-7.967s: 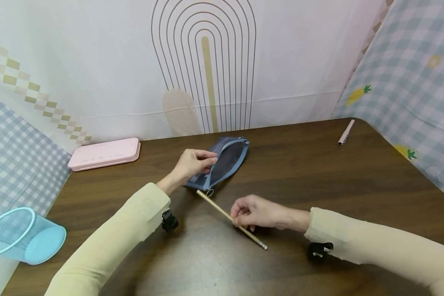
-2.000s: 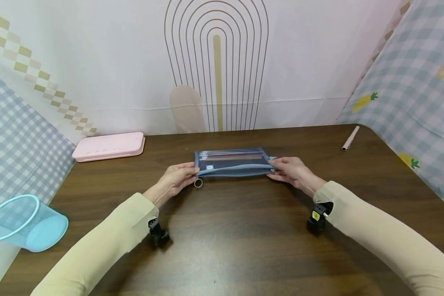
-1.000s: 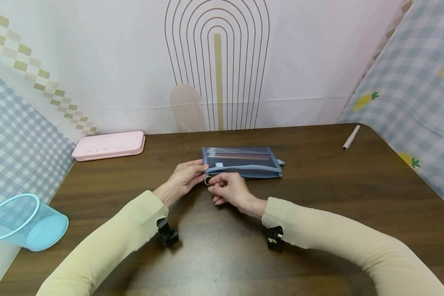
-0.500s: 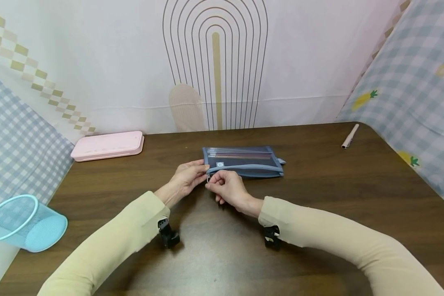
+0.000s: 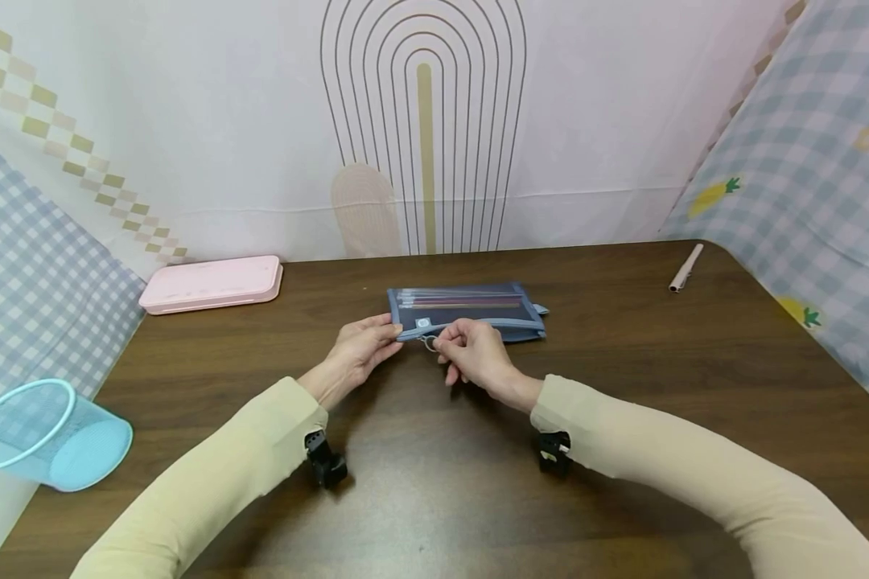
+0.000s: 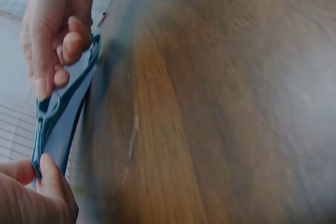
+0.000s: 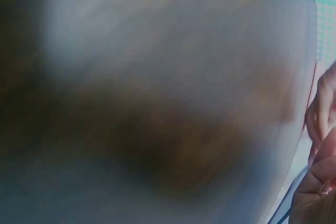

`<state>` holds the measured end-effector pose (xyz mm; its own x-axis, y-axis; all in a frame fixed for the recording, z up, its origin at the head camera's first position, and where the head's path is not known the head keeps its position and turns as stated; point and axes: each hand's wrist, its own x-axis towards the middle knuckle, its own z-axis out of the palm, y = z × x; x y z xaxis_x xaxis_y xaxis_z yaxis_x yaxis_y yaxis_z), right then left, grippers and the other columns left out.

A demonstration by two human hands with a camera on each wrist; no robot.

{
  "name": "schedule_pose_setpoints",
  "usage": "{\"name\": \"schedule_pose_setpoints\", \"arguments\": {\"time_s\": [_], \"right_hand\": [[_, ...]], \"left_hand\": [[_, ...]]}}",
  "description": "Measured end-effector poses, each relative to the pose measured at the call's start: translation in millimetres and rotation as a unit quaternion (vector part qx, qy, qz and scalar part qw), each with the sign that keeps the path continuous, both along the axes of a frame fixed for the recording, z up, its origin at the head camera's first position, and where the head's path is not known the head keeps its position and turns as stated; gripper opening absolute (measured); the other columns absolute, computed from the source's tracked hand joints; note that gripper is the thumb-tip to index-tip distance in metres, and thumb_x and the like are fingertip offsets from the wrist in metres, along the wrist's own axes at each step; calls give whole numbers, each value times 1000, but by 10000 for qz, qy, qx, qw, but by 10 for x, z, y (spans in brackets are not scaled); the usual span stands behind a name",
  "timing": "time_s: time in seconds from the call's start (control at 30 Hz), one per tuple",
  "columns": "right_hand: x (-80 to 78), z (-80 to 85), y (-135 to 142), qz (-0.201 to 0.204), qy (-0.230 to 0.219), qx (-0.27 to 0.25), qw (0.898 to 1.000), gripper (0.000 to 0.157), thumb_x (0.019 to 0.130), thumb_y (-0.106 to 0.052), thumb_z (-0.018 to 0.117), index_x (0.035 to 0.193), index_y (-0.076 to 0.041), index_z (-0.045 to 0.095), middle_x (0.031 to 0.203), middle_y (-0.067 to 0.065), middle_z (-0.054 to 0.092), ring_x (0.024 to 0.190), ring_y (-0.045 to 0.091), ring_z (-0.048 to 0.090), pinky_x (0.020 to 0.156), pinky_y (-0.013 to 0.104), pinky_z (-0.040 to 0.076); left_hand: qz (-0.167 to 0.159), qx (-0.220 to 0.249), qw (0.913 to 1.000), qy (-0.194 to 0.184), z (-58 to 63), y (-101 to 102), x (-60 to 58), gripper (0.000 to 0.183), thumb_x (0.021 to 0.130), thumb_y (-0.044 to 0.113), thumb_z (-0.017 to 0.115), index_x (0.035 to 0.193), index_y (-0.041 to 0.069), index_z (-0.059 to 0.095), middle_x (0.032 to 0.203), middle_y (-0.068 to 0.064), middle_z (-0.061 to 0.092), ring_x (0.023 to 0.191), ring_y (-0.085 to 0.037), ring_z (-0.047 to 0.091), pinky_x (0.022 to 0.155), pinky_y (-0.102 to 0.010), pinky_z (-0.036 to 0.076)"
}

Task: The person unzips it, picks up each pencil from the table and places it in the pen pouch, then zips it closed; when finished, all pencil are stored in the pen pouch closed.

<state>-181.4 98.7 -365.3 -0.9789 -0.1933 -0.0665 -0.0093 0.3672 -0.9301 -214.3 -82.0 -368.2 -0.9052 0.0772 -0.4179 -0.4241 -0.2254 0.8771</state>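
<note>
A blue zippered pencil case (image 5: 478, 315) lies toward the back middle of the table, its zip edge facing me. Several pencils (image 5: 463, 302) show through its clear side. My left hand (image 5: 358, 350) pinches the case's near left corner between thumb and fingers, also seen in the left wrist view. With thumb and forefinger, my right hand (image 5: 481, 354) pinches the zipper's ring pull (image 5: 425, 340), a little right of that corner. The zip edge (image 6: 79, 85) still gapes toward its right end in the left wrist view. The right wrist view is mostly blurred, with both hands at its right edge.
A pink pencil box (image 5: 213, 285) lies at the back left. A light blue mesh cup (image 5: 90, 454) lies on its side at the left edge. Near the back right corner is a white pen (image 5: 686, 268). A fabric-covered wall stands behind the brown table (image 5: 420, 482).
Eight seconds ago my right hand held a pencil beside the gaping case; pencils now lie inside. Over the last second my right hand has drawn the ring pull rightward from the left corner.
</note>
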Motion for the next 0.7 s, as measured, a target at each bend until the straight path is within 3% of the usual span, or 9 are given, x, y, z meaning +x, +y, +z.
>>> {"name": "schedule_pose_setpoints", "arguments": {"time_s": [0.13,0.37,0.7], "right_hand": [[-27,-5,119,-109,-46,76,9999,12,93,-12,60,86,-2,63,75,16,68,43,13,58,39,23,43],[-41,14,294,-173,75,225,9996,12,92,-12,61,88,-2,65,78,17,69,46,15,61,41,23,46],[-77,34,502,-288,94,294,9991,13,92,-11,60,89,1,63,79,19,68,48,12,61,42,22,46]], "left_hand": [[7,-12,10000,-27,-22,-44,-12,52,91,-5,53,140,-6,36,112,-14,55,72,-3,57,61,-13,51],[71,42,9999,-67,-23,-54,-4,50,90,-5,53,139,-6,38,96,-6,57,68,-3,57,59,-13,50],[97,38,9999,-74,-32,-82,-15,50,91,-5,53,139,-5,38,89,-2,58,68,-3,57,59,-13,50]]}}
